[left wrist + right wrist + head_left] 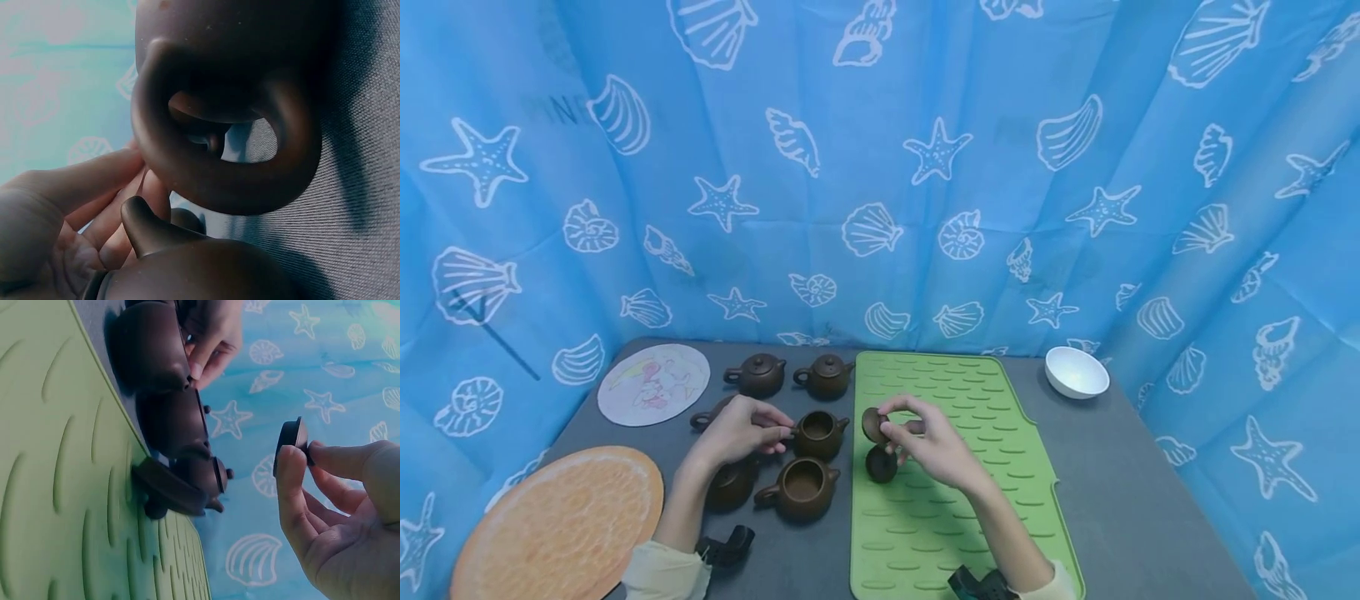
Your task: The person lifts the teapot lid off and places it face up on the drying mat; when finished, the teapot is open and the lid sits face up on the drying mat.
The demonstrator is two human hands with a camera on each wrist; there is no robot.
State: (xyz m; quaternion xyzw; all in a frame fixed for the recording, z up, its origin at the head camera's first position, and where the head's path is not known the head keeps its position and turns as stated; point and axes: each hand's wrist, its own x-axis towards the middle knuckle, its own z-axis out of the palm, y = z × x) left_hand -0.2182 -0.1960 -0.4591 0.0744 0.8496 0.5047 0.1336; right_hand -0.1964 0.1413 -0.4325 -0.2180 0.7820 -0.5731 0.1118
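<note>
Between the thumb and fingers of my right hand is a small dark brown teapot lid, raised above the green mat and tilted on edge. A second lid lies on the mat just below it. My left hand pinches the handle of a lidless brown teapot; in the left wrist view a large teapot handle partly covers the fingers. Nearer me stands another lidless teapot. Two lidded teapots, one left of the other, stand behind.
More teapots, one of them, are partly hidden by the left hand and forearm. The green mat lies right of the teapots. A white bowl sits at back right. Two round mats, pink-white and orange, lie at left.
</note>
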